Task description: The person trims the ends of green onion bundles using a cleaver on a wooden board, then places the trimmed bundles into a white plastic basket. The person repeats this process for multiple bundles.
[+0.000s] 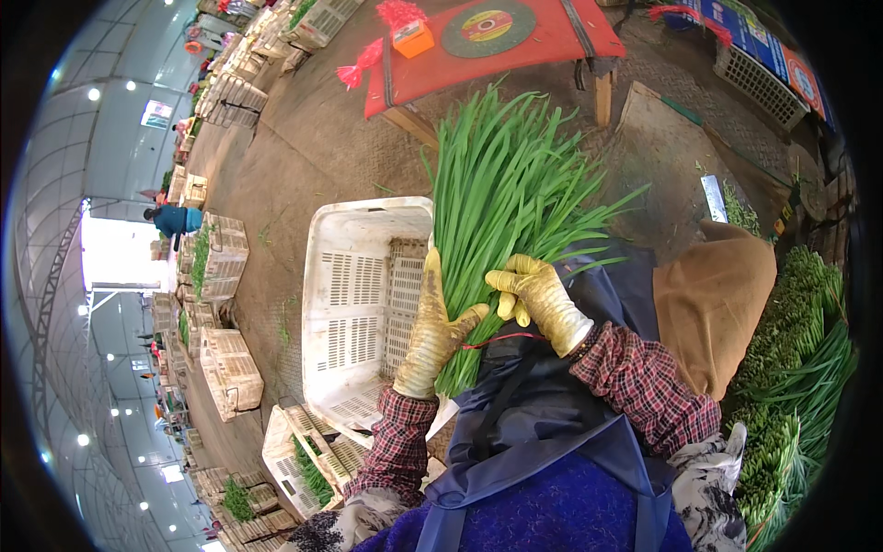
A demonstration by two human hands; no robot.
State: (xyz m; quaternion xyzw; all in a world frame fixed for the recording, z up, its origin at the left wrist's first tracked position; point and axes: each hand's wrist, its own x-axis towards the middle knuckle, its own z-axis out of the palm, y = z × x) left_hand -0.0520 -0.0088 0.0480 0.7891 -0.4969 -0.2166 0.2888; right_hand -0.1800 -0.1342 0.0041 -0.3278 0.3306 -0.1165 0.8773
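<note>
A thick bunch of long green garlic chives (515, 175) fans out before me, leaf tips pointing away and stems toward my lap. My left hand (432, 327), in a stained yellow glove, is wrapped round its lower part, thumb across the front. On the bunch's right edge, the fingers of my gloved right hand (538, 299) are curled and pinched against the stems. A thin red tie (506, 338) runs from the lower stems to beneath my right wrist; its far end is hidden. Directly left of the bunch stands a white plastic crate (317, 304) with slotted walls.
Ahead is a low red-covered table (570, 37) bearing a round green disc and an orange box. Piled chives (791, 396) lie at my right beside a brown cloth (717, 294). Another crate (290, 460) with greens stands lower left. A person (175, 221) is far left among crates.
</note>
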